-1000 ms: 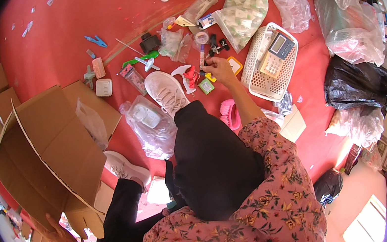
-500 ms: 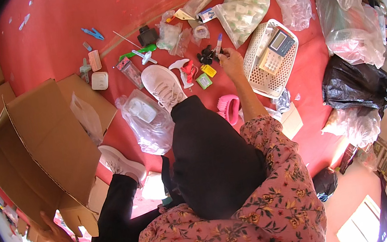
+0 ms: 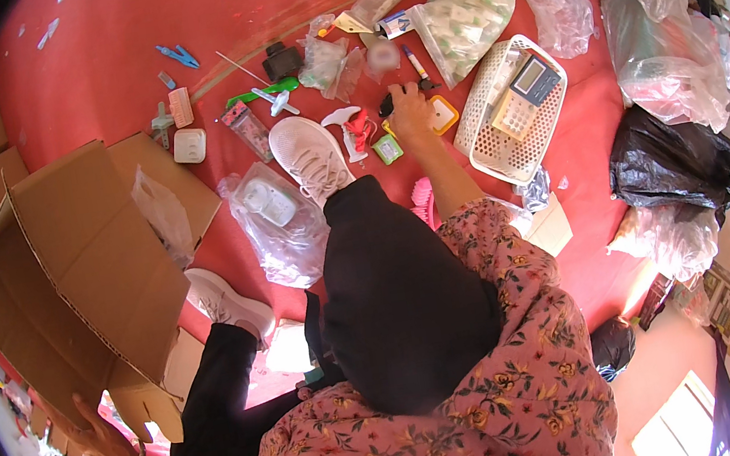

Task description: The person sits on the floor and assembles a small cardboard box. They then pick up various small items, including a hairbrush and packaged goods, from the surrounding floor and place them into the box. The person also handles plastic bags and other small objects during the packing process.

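Note:
My left hand (image 3: 102,441), at the lower left, grips the lower edge of a large open cardboard box (image 3: 105,257) that lies tilted. My right hand (image 3: 409,115) reaches down to the red floor, its fingers bent together over small items; what they hold is hidden. A small black object (image 3: 385,106) shows at the fingertips. Beside the hand lies a yellow-rimmed square item (image 3: 443,113). Just beyond it is a pen-like tube (image 3: 413,61) with a blue tip. A small green box (image 3: 387,149) and a red-and-white item (image 3: 357,131) sit to the hand's left.
To the right stands a white perforated basket (image 3: 475,129) with a calculator (image 3: 535,80) in it. Behind are a bag of green-and-white packets (image 3: 466,10) and a clear bag (image 3: 556,6). A black bag (image 3: 671,159) lies farther right. My shoe (image 3: 309,156) is near the small items.
My right hand has moved left from the pen-like tube, which now lies farther off, onto the small items. The yellow-rimmed item now shows beside it. My left hand stays at the box.

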The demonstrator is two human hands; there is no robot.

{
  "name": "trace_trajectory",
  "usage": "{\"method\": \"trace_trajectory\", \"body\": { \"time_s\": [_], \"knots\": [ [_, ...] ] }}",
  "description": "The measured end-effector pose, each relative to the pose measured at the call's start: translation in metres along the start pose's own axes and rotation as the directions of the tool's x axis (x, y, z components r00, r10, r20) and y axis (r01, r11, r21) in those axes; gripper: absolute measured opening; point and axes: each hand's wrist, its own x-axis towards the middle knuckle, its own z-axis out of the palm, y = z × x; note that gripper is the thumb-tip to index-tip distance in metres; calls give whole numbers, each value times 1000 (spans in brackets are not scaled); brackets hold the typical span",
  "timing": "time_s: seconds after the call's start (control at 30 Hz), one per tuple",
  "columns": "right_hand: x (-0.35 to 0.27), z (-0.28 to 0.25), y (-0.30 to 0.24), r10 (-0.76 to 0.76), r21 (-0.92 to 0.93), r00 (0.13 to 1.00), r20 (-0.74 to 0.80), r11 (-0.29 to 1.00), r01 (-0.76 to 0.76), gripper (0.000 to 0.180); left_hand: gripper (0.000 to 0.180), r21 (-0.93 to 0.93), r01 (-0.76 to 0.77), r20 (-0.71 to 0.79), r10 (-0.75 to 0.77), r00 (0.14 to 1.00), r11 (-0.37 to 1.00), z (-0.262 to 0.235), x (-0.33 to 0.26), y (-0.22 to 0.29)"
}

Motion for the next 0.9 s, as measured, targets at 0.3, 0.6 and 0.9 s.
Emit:
{"method": "trace_trajectory", "body": {
  "time_s": [0.3, 0.6, 0.9],
  "knots": [
    [11, -55, 21, -124, 829, 855, 503, -211, -518, 20, 52, 119, -34, -61, 41, 997, 992, 1, -3, -4],
    [8, -38, 19, -113, 801, 868, 483, -345, -490, 18, 48, 15, -34, 17, 33, 999, 999, -5, -4, -6],
    [-19, -22, 21, -153, 275, 958, -241, 936, 219, 51, 54, -370, 88, -72, -124, 990, 925, -21, -1, 31]
  ]
}}
